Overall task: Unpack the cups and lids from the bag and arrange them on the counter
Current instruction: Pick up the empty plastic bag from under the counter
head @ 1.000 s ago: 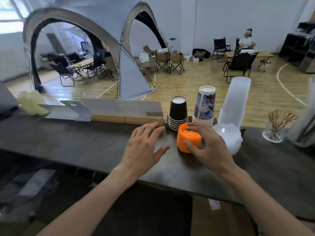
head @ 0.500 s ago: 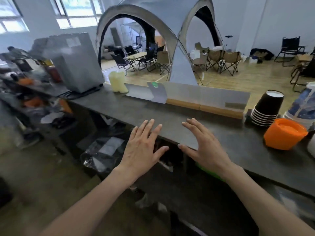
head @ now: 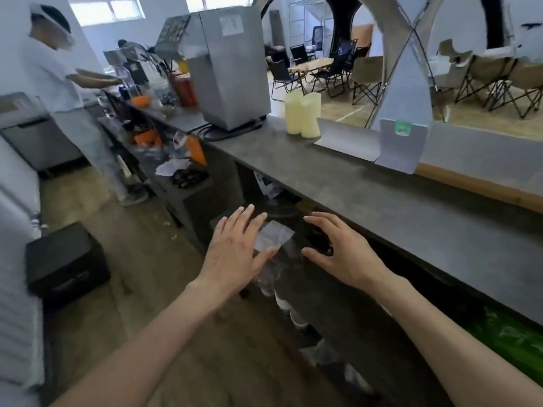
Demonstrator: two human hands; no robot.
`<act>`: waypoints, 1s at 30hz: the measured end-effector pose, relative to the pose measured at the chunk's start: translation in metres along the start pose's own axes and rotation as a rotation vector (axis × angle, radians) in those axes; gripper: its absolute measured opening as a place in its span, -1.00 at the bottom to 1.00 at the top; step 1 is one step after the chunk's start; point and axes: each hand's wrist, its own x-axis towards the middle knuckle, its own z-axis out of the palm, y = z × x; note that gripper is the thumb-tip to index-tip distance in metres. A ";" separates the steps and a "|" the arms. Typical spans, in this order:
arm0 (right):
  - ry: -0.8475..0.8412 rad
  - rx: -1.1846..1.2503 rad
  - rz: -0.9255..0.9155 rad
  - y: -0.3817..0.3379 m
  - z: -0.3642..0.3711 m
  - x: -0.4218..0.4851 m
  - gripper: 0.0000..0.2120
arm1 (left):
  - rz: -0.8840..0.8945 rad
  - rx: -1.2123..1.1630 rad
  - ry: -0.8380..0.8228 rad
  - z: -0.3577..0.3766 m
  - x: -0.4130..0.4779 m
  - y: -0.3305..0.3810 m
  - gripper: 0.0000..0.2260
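Both hands, left [head: 235, 254] and right [head: 340, 254], spread and holding nothing, reach toward the clear crinkled plastic bag [head: 271, 254] between them, below the grey counter [head: 382, 201]; next, grasp it.

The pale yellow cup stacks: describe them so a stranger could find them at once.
Start at the long grey counter and follow its far edge to the big grey machine. Just right of it stand the cup stacks, two upright side by side, before a white folded card. Nothing else there is pale yellow.

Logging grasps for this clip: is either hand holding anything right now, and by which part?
Nothing is held. The left hand and right hand are open, spread above a clear bag below the counter.
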 end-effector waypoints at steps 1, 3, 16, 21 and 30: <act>-0.017 0.009 0.006 0.002 0.008 0.016 -0.38 | -0.008 0.009 -0.009 0.006 0.010 -0.015 -0.39; -0.063 0.015 0.020 0.006 0.027 0.045 -0.39 | -0.023 0.026 -0.025 0.017 0.027 -0.042 -0.39; -0.192 0.136 0.532 0.072 0.178 0.183 -0.54 | -0.064 -0.276 -0.367 0.181 0.166 -0.181 -0.55; -0.094 0.166 0.884 0.101 0.226 0.205 -0.42 | -0.118 -0.259 -0.538 0.262 0.223 -0.206 -0.55; -0.021 0.361 1.329 0.147 0.272 0.243 -0.18 | -0.335 -0.427 -0.765 0.353 0.279 -0.209 -0.23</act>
